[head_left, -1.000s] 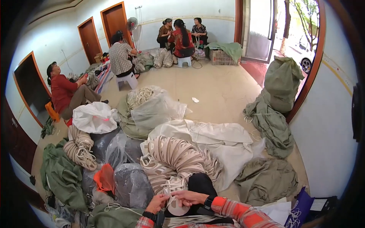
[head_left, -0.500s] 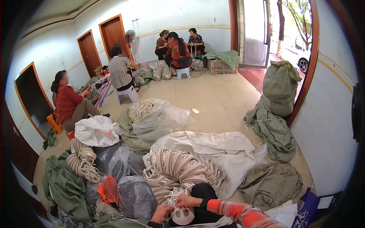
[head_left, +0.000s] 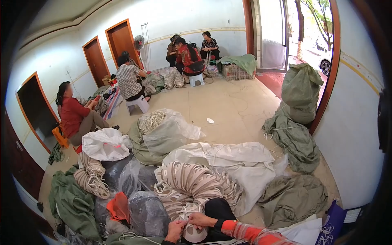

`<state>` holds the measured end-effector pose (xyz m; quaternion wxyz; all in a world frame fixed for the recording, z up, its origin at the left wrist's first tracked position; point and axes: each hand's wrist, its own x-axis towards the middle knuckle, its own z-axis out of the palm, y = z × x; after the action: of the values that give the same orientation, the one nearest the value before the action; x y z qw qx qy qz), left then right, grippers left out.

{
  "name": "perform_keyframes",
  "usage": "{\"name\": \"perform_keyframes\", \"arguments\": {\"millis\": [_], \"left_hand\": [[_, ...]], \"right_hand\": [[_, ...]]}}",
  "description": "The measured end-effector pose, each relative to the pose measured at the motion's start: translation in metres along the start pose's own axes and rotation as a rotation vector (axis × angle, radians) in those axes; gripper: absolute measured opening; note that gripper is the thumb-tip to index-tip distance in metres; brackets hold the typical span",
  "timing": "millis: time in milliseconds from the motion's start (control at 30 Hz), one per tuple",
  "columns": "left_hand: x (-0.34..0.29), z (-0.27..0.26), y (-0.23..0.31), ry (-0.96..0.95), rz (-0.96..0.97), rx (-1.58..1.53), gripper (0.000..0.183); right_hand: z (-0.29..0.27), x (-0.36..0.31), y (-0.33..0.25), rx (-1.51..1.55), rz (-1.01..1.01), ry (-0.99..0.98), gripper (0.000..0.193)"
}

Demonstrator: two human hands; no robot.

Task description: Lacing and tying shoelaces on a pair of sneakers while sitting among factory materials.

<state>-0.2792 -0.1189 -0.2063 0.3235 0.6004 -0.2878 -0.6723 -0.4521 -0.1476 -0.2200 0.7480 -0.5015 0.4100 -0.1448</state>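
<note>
My left hand [head_left: 175, 230] and my right hand [head_left: 202, 220] meet at the lower middle, close together with fingers pinched. Between them is a beige shoe upper [head_left: 195, 234] with cut-out openings, resting by my dark-clad knee [head_left: 218, 210]. Both hands seem to grip a pale lace at its top; the lace is thin and partly hidden by the fingers. Just beyond curves a long row of nested beige shoe uppers [head_left: 190, 176], with pale laces hanging among them.
Clear plastic bags [head_left: 147, 210], an orange cloth [head_left: 119, 207] and a green sack [head_left: 69, 204] lie to my left. White sheeting [head_left: 228, 157] spreads ahead. Green sacks [head_left: 300, 96] stand by the doorway. Several people sit farther off, one in a red top [head_left: 72, 115].
The view has shifted slightly. My hands stay at the same shoe upper, with only small finger movements. Across the room, a seated person in red has turned the head.
</note>
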Motion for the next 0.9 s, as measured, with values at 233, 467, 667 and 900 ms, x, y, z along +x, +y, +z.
{"name": "perform_keyframes", "arguments": {"millis": [233, 467, 667, 900], "left_hand": [[-0.021, -0.030, 0.024, -0.152, -0.036, 0.297, 0.016], [-0.084, -0.035, 0.074, -0.137, 0.235, -0.548, 0.020], [-0.054, -0.036, 0.098, 0.392, 0.699, -0.856, 0.016], [-0.089, -0.091, 0.066, 0.146, 0.549, -0.066, 0.022]], "right_hand": [[-0.041, -0.043, -0.002, -1.021, -0.144, 0.838, 0.030], [-0.156, -0.122, 0.005, 0.785, -0.463, 0.659, 0.009], [-0.111, -0.083, -0.026, 1.192, -0.670, 0.459, 0.016], [-0.148, -0.115, 0.043, 1.149, -0.629, 0.580, 0.014]]}}
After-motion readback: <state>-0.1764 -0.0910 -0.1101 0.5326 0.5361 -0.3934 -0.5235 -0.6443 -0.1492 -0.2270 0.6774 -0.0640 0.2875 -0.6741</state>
